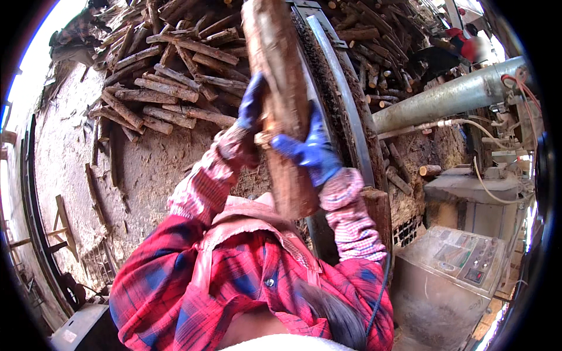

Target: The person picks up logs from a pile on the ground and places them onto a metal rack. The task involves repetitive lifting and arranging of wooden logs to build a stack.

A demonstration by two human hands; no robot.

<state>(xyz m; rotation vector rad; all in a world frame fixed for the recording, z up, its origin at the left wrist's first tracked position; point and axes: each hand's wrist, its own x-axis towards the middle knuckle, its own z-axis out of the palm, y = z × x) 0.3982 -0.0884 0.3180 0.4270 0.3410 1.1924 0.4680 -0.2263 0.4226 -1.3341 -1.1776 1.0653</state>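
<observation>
A thick brown log [280, 52] is held lengthwise in front of my chest, its near end close to my apron and its far end cut off by the top of the view. My left hand [250, 111], in a blue glove, grips the log's left side. My right hand [313, 151], also blue-gloved, wraps round its right side, the thumb lying across the bark near a knot stub. Motion blurs the log slightly. Just right of it runs a metal trough [345, 88] with a long steel rail, partly hidden by the log.
Piles of cut logs [170, 88] lie on the far left and far right. A large metal cylinder [445, 96] with hoses juts in from the right, above a control box [453, 257]. One person [76, 38] is at the far left, another [462, 44] at the far right.
</observation>
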